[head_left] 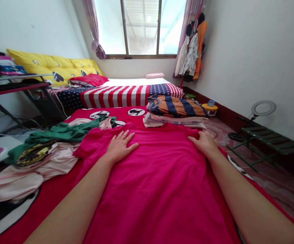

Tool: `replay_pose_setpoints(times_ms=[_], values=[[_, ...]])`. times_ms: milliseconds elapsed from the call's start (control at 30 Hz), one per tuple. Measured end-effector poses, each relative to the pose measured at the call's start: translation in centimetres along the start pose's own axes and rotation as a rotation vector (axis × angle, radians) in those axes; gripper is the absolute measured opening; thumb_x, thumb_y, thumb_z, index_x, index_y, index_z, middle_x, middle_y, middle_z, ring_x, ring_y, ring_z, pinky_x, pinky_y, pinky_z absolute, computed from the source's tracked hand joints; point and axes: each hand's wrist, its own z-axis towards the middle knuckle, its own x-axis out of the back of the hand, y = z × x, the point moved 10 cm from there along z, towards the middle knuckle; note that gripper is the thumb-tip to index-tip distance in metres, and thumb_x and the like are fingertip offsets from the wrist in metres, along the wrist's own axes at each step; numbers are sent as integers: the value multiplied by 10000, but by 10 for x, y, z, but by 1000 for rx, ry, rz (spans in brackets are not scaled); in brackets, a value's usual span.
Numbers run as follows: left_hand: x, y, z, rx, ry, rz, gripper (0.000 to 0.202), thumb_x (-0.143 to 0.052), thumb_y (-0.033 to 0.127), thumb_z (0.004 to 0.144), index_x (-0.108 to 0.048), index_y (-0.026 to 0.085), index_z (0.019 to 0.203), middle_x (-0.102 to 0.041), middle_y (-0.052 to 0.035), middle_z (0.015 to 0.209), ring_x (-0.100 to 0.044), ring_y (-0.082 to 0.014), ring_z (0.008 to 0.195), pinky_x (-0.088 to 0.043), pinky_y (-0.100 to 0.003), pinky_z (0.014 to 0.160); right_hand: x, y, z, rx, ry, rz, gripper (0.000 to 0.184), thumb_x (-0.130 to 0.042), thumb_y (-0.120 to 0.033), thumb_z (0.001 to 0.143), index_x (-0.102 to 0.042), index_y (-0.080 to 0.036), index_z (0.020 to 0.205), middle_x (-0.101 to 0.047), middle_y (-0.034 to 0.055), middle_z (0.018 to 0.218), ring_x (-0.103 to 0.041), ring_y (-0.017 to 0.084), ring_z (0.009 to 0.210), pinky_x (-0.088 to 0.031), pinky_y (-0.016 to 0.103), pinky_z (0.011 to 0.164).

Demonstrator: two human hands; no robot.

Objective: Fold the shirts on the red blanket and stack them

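A bright pink T-shirt (154, 176) lies spread out in front of me, its neckline at the far end and its hem towards me. My left hand (121, 145) rests flat on its upper left chest, fingers spread. At the right shoulder, my right hand (206, 142) has its fingers curled at the sleeve, with the thumb on the near side; the fingertips are partly hidden. Just beyond the neckline stands a stack of folded clothes (174, 120), topped by an orange and navy striped shirt (179, 105).
Loose green and pale pink clothes (57, 135) lie heaped at left on the red patterned cover (57, 193). Behind is a bed with a striped, starred cover (121, 96). A green folding stool (271, 139) and a ring light (263, 107) stand right; a desk (17, 88) stands left.
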Motion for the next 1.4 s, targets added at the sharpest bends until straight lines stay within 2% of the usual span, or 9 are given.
replay_pose_setpoints(times_ms=[167, 267, 467, 633, 767, 900, 1067, 1167, 1400], values=[[0, 1, -1, -8, -4, 1, 730, -229, 714, 872, -268, 305, 1476, -181, -22, 1566, -155, -245, 1440, -160, -504, 1142, 9, -47, -12, 80, 7, 156, 258, -642, -358, 741, -667, -195, 940, -695, 88, 956, -649, 254, 903, -472, 310, 732], [1, 0, -1, -7, -3, 0, 726, -235, 708, 875, -274, 300, 1475, -191, -28, 1564, -162, -249, 1438, -164, -506, 1140, 27, -31, -11, 6, 122, 238, 232, -624, -382, 754, -671, -224, 918, -706, 69, 848, -657, 252, 831, -466, 311, 691], [-1, 0, 0, -6, -2, -6, 729, -231, 712, 874, -274, 302, 1475, -188, -27, 1564, -156, -247, 1439, -161, -510, 1140, 38, 50, -6, -265, 283, 201, 312, -595, -261, 731, -656, -202, 1032, -685, 110, 934, -633, 286, 849, -478, 378, 715], [0, 0, 0, 1, -1, -7, 728, -235, 717, 869, -276, 312, 1473, -189, -23, 1564, -159, -245, 1439, -167, -511, 1138, 59, 14, -9, -26, 487, 238, 295, -547, -202, 732, -663, -157, 1000, -624, 151, 1060, -565, 299, 1048, -444, 437, 906], [0, 1, -1, 5, -3, -3, 727, -237, 714, 870, -275, 309, 1473, -183, -23, 1565, -158, -245, 1439, -169, -513, 1137, 34, -42, -5, 193, 232, 639, 215, -533, -225, 758, -665, -149, 909, -659, 108, 1003, -648, 201, 849, -524, 342, 809], [1, 1, -1, -2, 8, -3, 728, -232, 716, 870, -283, 307, 1471, -194, -26, 1562, -167, -249, 1437, -175, -515, 1135, -10, -87, -16, 377, -131, 536, 316, -583, -268, 782, -669, -146, 1060, -627, 125, 1220, -589, 234, 1124, -439, 382, 1005], [1, 2, -1, -8, 4, -3, 736, -217, 719, 871, -277, 301, 1473, -184, -25, 1564, -159, -249, 1439, -168, -514, 1138, -25, -79, -22, 272, -145, 86, 533, -470, -431, 895, -482, -168, 1358, -346, 112, 1501, -228, 332, 1408, -199, 669, 1072], [1, 2, -2, -10, 2, 0, 737, -211, 718, 871, -274, 299, 1475, -183, -27, 1564, -156, -249, 1439, -165, -513, 1139, -19, -88, -28, 318, -117, 33, 584, -385, -488, 925, -385, -188, 1426, -278, 89, 1533, -183, 277, 1430, -199, 622, 1097], [0, 2, -1, -11, 0, 7, 747, -207, 728, 864, -269, 303, 1476, -184, -27, 1564, -154, -246, 1440, -164, -507, 1141, -39, -103, -41, 451, -298, -39, 626, -295, -554, 931, -327, -219, 1460, -224, 58, 1553, -184, 248, 1432, -194, 562, 1121]])
